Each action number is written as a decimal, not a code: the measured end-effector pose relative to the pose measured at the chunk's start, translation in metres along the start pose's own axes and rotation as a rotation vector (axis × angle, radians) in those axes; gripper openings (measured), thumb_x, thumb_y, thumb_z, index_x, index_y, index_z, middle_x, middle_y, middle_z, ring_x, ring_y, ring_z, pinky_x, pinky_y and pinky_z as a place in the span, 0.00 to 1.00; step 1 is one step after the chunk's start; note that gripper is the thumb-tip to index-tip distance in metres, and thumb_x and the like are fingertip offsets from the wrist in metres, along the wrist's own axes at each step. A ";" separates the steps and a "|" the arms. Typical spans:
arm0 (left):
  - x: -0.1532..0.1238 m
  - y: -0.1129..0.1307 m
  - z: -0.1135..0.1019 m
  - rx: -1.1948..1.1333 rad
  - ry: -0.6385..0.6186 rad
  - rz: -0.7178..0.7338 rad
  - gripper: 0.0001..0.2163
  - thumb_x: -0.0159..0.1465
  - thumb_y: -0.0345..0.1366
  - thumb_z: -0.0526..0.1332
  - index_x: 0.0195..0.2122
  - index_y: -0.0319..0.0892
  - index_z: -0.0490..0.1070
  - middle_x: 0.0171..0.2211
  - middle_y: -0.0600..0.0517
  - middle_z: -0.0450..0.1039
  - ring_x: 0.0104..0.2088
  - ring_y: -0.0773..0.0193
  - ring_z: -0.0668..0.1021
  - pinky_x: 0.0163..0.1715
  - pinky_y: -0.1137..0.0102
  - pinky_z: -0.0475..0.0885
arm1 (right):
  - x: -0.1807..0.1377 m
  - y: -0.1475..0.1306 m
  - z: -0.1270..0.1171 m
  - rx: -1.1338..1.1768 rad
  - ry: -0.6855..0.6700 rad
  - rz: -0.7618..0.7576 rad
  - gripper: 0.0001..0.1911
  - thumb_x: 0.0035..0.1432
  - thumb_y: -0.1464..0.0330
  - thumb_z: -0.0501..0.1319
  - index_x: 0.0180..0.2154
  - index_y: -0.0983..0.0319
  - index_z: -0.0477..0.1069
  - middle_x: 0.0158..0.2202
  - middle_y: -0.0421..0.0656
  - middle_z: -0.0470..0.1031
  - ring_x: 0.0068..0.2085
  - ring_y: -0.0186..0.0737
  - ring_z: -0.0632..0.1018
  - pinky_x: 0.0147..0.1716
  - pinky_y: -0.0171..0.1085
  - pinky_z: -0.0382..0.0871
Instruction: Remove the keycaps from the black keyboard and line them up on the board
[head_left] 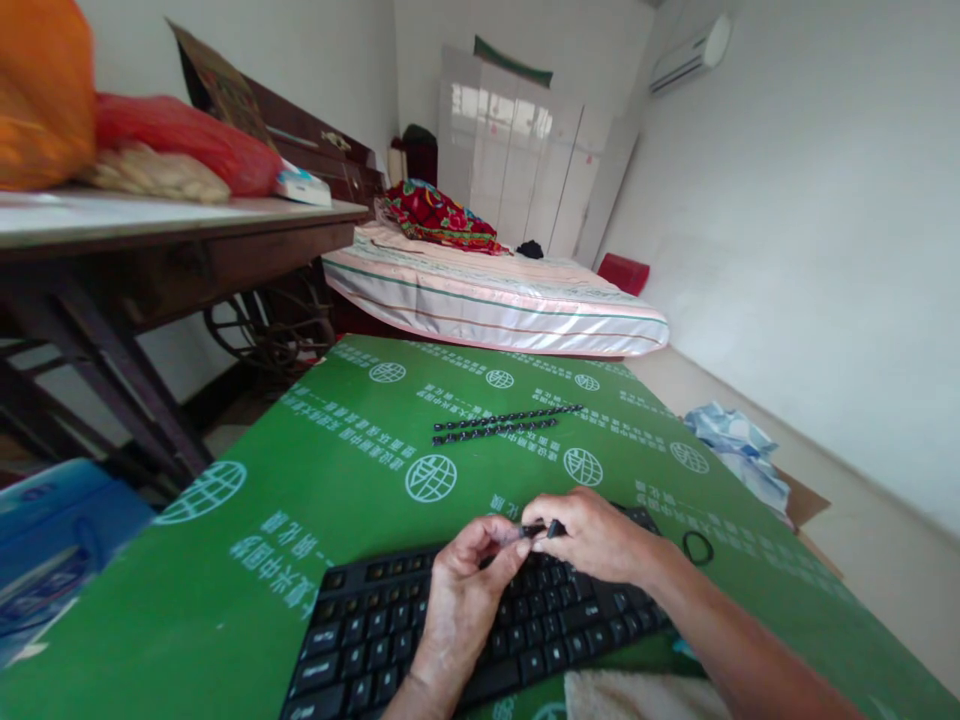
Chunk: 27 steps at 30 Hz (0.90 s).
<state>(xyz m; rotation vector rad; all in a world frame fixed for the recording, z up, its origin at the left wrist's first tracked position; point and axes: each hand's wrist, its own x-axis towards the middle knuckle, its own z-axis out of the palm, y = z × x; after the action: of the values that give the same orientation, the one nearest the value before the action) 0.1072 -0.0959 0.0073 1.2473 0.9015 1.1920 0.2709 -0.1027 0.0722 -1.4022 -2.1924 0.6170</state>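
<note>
A black keyboard (390,620) lies on the green board under both my hands. My left hand (472,575) is closed in a pinch over the middle of the keyboard, its thumb and fingertips meeting my right hand's. My right hand (592,535) is also closed, with a small black piece (556,528) between its fingers; its exact kind is too small to tell. The fingertips of both hands meet at this dark piece. Further off, two lines of small black pieces resembling keycaps (495,431) are laid out side by side on the board.
The green printed board (315,500) reaches back to a bed (487,300). A black loop (697,547) sits right of the keyboard, and a beige cloth (637,695) is at the near edge. To the left are a side table (300,235) and a blue box (67,540).
</note>
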 end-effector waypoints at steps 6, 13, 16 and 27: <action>0.000 -0.004 0.001 0.223 -0.008 0.068 0.07 0.55 0.38 0.61 0.26 0.40 0.72 0.25 0.53 0.73 0.28 0.64 0.75 0.31 0.73 0.70 | 0.026 0.077 -0.039 0.034 0.017 0.247 0.11 0.52 0.67 0.58 0.37 0.62 0.74 0.15 0.33 0.65 0.17 0.30 0.66 0.19 0.28 0.57; -0.004 -0.004 0.000 0.431 -0.003 0.167 0.03 0.56 0.34 0.60 0.29 0.44 0.74 0.27 0.54 0.75 0.30 0.64 0.77 0.32 0.73 0.72 | 0.069 0.162 -0.061 -0.282 0.163 0.351 0.10 0.51 0.68 0.60 0.37 0.60 0.75 0.17 0.35 0.67 0.20 0.32 0.67 0.22 0.30 0.56; -0.005 -0.004 -0.001 0.484 -0.017 0.195 0.03 0.57 0.33 0.60 0.29 0.45 0.74 0.27 0.54 0.75 0.30 0.64 0.77 0.32 0.73 0.73 | 0.083 0.183 -0.058 -0.324 0.159 0.357 0.08 0.49 0.68 0.62 0.35 0.57 0.76 0.21 0.37 0.71 0.22 0.33 0.69 0.24 0.31 0.57; -0.007 -0.016 -0.003 0.486 -0.016 0.271 0.04 0.58 0.34 0.59 0.33 0.47 0.73 0.28 0.54 0.75 0.29 0.66 0.77 0.32 0.74 0.73 | 0.104 0.220 -0.049 -0.363 0.089 0.361 0.10 0.51 0.67 0.62 0.37 0.55 0.76 0.22 0.36 0.72 0.22 0.32 0.69 0.24 0.31 0.57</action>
<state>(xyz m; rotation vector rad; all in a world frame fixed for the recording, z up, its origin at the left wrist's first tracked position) 0.1061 -0.1005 -0.0099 1.8128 1.0728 1.2077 0.4172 0.0818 -0.0049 -1.9988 -2.0649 0.2695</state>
